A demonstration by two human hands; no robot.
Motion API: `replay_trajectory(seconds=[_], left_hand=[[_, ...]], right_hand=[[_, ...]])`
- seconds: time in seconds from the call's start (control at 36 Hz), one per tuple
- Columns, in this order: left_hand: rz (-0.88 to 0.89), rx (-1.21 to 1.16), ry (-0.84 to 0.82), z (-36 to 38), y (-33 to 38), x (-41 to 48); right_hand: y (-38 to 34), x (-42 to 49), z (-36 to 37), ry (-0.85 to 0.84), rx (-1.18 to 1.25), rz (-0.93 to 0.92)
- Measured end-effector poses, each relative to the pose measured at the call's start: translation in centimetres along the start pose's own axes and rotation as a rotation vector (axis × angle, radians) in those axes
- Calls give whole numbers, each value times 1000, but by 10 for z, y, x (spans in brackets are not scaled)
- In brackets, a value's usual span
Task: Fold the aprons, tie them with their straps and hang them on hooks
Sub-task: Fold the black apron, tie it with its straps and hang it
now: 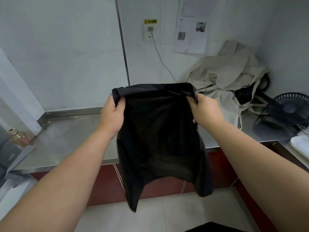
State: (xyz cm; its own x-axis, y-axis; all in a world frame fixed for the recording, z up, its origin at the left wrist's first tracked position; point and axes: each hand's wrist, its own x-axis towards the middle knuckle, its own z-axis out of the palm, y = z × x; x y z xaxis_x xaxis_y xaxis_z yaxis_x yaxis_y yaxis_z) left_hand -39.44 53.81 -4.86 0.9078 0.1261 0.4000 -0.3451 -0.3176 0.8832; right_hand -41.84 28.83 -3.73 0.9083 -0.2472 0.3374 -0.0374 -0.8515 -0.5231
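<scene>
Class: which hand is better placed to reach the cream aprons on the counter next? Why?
Probably right: the right hand grips the black apron at the corner nearest the cream aprons; the left hand grips the far corner.

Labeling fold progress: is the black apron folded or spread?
Partly folded: black apron hangs loose, top edge rolled over between left hand and right hand.

Single head-worn wide-angle view, facing forward and down, close over steel counter (66, 131) against wall (58, 56)
</scene>
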Motion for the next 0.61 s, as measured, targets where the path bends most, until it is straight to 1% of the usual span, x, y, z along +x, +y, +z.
replay_trajectory(seconds=[0.03, 0.08, 0.14, 0.22, 0.28, 0.31, 0.33, 0.36, 0.39, 0.42, 0.44, 0.47, 0.5, 0.53, 0.56, 0.61], left_hand=[[-34, -8, -40, 2, 2, 3], [-63, 59, -168, 3, -1, 8], [-109, 94, -350, 4, -7, 13], [-224, 116, -587, 6, -12, 18], [-284, 63, -666, 13, -13, 18], [-288, 62, -672, 18, -15, 19], [-290, 55, -654, 23, -17, 19], [-298, 25, -599, 28, -21, 19], [-321, -52, -503, 35, -22, 21], [-324, -131, -364, 41, -24, 23], [-281, -137, -203, 45, -27, 27], [-193, -56, -60, 45, -26, 30], [-96, 80, 51, 46, -24, 34], [-13, 204, 126, 46, -22, 39], [47, 288, 156, 45, -18, 43], [97, 373, 119, 46, -8, 55]], right_hand=[[-2, 3, 1, 6, 86, 41], [0, 8, 0, 28, 218, 127], [6, 15, -4, 44, 309, 184], [14, 21, -10, 9, 476, 209], [15, 28, -10, -24, 561, 205], [15, 32, -9, -44, 589, 197], [15, 35, -6, -64, 599, 186], [16, 38, -4, -71, 589, 171], [16, 42, -2, -65, 572, 151], [18, 47, -2, -46, 548, 129], [20, 53, -1, -21, 526, 101], [22, 55, -1, 0, 508, 66], [24, 60, -3, 6, 491, 30], [27, 65, -5, -3, 468, 1], [30, 71, -7, -27, 451, -22], [38, 84, -13, -149, 437, -40]])
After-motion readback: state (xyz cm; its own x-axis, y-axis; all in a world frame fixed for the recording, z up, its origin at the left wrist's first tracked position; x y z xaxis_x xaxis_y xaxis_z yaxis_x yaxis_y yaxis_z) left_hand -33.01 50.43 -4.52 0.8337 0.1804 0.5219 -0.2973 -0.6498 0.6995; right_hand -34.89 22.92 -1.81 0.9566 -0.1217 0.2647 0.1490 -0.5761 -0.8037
